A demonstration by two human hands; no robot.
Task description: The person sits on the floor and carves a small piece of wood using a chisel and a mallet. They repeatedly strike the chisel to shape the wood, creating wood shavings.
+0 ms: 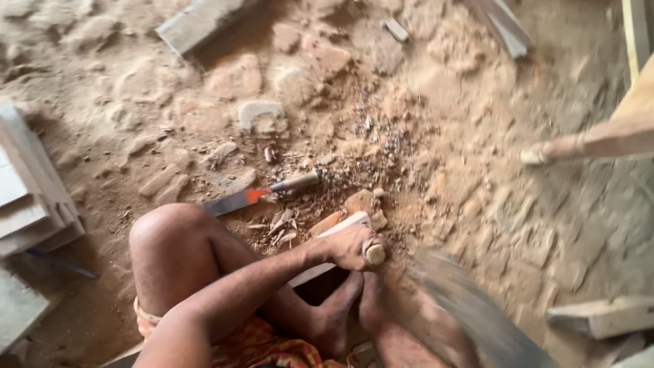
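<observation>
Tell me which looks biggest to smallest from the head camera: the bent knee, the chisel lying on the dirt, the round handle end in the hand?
1. Bent knee, though it sits nearer the camera.
2. Chisel.
3. Round handle end in the left hand.

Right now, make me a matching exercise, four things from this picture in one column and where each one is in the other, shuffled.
1. flat metal chisel with red collar
2. wooden tool handle with round pale end
3. stack of grey wooden planks
4. pale wooden block

A. at the left edge
B. gripped in the left hand
C. lying on the dirt beyond the knee
D. under the left hand

Pairs: 1-C, 2-B, 3-A, 4-D
</observation>
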